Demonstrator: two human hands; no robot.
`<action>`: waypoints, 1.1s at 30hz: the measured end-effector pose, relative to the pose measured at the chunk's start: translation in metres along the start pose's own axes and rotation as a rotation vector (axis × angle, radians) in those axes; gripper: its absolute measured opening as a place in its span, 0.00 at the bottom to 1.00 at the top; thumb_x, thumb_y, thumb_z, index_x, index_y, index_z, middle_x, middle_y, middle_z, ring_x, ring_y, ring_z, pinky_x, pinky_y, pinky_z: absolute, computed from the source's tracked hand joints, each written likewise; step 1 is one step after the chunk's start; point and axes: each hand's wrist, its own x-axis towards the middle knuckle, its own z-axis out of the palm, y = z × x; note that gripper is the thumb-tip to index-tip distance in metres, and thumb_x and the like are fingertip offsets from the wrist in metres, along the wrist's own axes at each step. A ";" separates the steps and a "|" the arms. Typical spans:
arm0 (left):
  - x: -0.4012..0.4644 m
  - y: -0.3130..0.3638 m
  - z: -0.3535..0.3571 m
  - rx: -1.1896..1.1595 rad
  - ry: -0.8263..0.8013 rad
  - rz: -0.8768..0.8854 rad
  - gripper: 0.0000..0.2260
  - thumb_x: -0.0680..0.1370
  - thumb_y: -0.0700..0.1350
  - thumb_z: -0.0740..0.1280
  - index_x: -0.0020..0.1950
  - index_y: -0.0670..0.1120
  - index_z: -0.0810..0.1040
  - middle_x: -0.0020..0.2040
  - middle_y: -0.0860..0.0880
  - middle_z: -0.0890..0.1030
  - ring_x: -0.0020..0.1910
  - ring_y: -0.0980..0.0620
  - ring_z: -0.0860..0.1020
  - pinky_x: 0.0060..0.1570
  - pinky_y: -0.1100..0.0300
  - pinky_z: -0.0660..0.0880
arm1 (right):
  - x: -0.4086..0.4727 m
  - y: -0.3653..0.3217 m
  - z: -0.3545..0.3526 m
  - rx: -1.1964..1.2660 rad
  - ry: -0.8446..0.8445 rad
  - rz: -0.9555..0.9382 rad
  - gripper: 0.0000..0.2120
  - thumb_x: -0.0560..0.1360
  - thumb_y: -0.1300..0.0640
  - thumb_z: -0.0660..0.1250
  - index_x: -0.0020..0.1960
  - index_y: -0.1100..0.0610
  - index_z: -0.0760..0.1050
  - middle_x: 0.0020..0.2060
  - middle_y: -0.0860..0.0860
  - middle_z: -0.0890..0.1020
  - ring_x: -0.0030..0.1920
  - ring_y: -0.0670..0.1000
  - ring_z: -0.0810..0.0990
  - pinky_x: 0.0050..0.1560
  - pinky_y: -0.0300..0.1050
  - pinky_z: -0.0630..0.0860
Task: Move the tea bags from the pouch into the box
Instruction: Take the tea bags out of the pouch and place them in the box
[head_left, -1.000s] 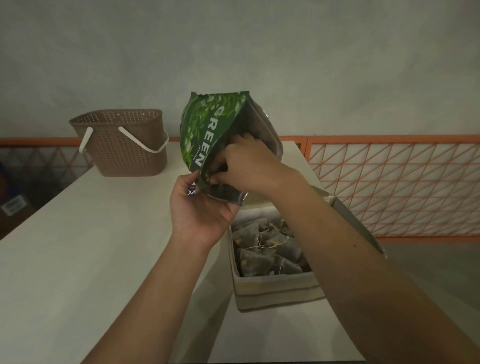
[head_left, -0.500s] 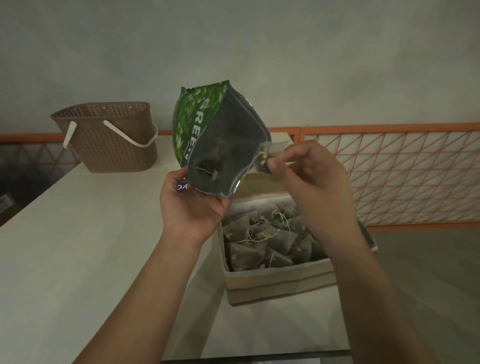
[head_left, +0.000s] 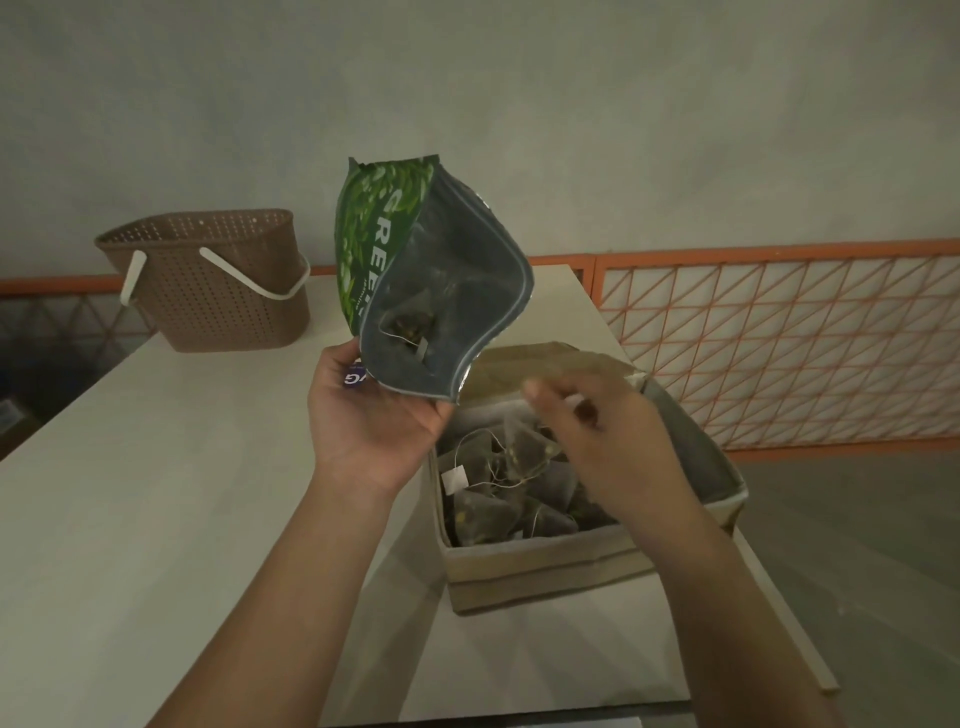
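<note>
My left hand (head_left: 371, 428) grips the bottom of the green tea pouch (head_left: 382, 260) and holds it up, tilted, with its open mouth toward me. One tea bag (head_left: 410, 325) lies inside against the silver lining. The beige box (head_left: 540, 571) stands on the table, right of that hand, with several pyramid tea bags (head_left: 488, 512) piled in it. My right hand (head_left: 602, 441) hovers over the box, blurred by motion. Its fingertips appear to pinch a tea bag (head_left: 522, 447) that hangs just above the pile.
A brown perforated basket (head_left: 218, 291) with white handles stands at the table's far left. The white table (head_left: 130, 519) ends just right of the box. An orange lattice railing (head_left: 779, 343) runs behind, with grey floor below it at the right.
My right hand came out of the pouch with a tea bag, then dropped from beside the pouch mouth to over the box. The pouch stays raised in my left hand.
</note>
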 end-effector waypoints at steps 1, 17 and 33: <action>0.000 0.000 0.000 -0.002 -0.010 -0.006 0.29 0.72 0.49 0.66 0.75 0.50 0.72 0.71 0.45 0.77 0.70 0.44 0.75 0.63 0.54 0.75 | 0.002 -0.008 0.000 0.121 0.060 0.021 0.12 0.77 0.41 0.60 0.51 0.46 0.76 0.43 0.40 0.79 0.43 0.38 0.78 0.40 0.27 0.73; -0.007 0.004 0.005 0.139 -0.154 -0.105 0.28 0.76 0.66 0.62 0.62 0.47 0.84 0.69 0.40 0.78 0.65 0.38 0.78 0.59 0.45 0.77 | 0.028 -0.043 0.024 0.307 0.321 -0.435 0.15 0.81 0.63 0.60 0.66 0.62 0.75 0.59 0.56 0.79 0.62 0.48 0.76 0.63 0.36 0.70; -0.001 0.001 -0.002 0.170 -0.022 -0.105 0.20 0.71 0.55 0.69 0.57 0.45 0.86 0.61 0.43 0.83 0.56 0.44 0.82 0.60 0.52 0.77 | 0.014 -0.028 0.051 0.258 0.245 -0.271 0.13 0.74 0.56 0.71 0.57 0.53 0.74 0.67 0.51 0.66 0.67 0.48 0.69 0.60 0.33 0.74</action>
